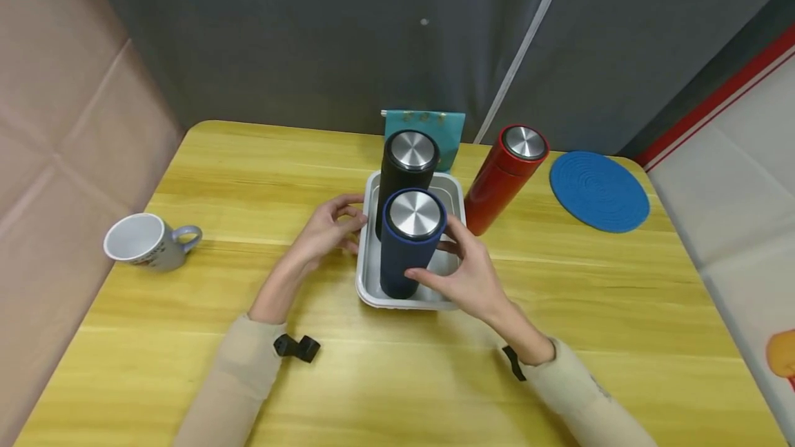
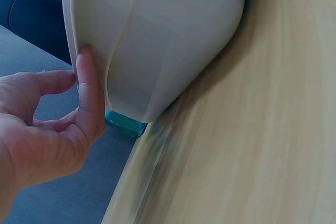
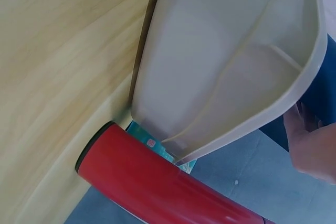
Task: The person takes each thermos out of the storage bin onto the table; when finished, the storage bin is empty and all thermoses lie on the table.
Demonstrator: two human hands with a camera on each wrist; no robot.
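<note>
At centre frame of the head view, the right hand [image 1: 467, 269] curls round the blue flask [image 1: 410, 243], thumb low on its body and fingers behind it, while the flask stands upright at the near end of the metal tray [image 1: 366, 274]. The left hand [image 1: 326, 230], fingers loosely bent and holding nothing, touches the tray's left rim; the left wrist view shows a fingertip [image 2: 86, 61] against the tray's side. The flask looks rigid, smooth-walled and top-heavy if full, so a wrap round the mid-body seems the surest hold; its steel cap is likely slick. Just behind it in the tray stands a black flask [image 1: 405, 171], close or touching. Farther, right of the tray, a red flask [image 1: 504, 174] stands on the table [image 1: 186, 378]. A mug [image 1: 144, 241] lies at left, a blue mat [image 1: 599, 190] at upper right.
</note>
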